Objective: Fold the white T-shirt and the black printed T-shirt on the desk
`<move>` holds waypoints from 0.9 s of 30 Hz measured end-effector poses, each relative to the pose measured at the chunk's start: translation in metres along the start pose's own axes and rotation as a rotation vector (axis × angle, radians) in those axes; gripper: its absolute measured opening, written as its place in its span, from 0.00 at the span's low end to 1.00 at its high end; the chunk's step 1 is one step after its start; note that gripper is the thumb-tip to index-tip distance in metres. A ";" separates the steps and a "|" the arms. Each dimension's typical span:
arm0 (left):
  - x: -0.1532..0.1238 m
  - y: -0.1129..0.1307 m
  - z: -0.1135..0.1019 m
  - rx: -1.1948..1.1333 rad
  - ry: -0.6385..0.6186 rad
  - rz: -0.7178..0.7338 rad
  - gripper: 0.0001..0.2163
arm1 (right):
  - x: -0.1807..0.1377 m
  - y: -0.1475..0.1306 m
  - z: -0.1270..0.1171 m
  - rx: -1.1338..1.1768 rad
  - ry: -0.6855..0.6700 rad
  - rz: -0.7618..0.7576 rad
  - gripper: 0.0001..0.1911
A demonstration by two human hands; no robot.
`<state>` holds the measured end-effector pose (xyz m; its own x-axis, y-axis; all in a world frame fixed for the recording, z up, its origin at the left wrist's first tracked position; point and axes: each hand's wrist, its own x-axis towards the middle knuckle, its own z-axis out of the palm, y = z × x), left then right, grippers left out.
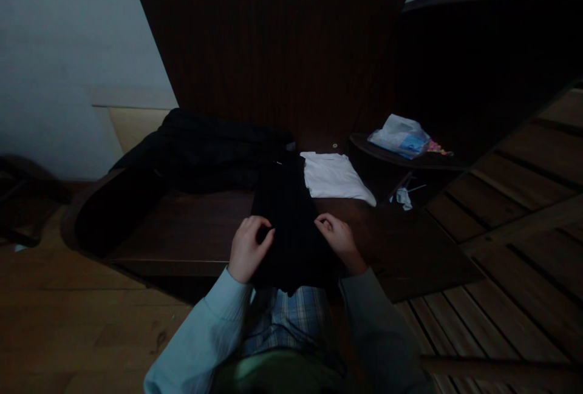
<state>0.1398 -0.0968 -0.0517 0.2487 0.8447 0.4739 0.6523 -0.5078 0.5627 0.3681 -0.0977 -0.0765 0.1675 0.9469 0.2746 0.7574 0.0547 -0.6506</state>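
A black garment (pixel 291 218) lies lengthwise over the dark wooden bench, its near end hanging past the front edge toward my lap. At its left side my left hand (pixel 250 247) pinches the cloth between thumb and fingers. On the opposite side my right hand (pixel 336 235) grips the other edge, fingers curled. The exact kind of garment is too dark to make out. Just beyond my right hand, a folded white garment (pixel 336 176) rests against the black one.
Dark clothing (pixel 204 148) is heaped at the back left of the bench (pixel 182 224). A plastic bag (pixel 401 136) sits on a small shelf at the right, with crumpled paper (pixel 403 198) below it. Wooden slats (pixel 510 230) stretch along the right side.
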 end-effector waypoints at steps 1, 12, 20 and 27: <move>0.002 0.008 0.005 -0.019 -0.053 0.042 0.04 | 0.000 0.000 -0.001 -0.026 -0.010 -0.009 0.09; -0.004 0.012 0.047 0.286 -0.219 0.117 0.21 | 0.056 -0.036 -0.049 -0.083 -0.294 -0.195 0.12; -0.006 0.008 0.051 0.318 -0.214 0.150 0.20 | 0.138 -0.063 0.037 -0.258 -0.201 -0.058 0.14; -0.004 0.011 0.046 0.305 -0.240 0.136 0.19 | 0.135 -0.057 0.068 -0.456 -0.094 0.051 0.18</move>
<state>0.1790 -0.0980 -0.0788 0.4837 0.8073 0.3381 0.7753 -0.5745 0.2625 0.3051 0.0486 -0.0507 0.1693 0.9705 0.1715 0.9533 -0.1171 -0.2785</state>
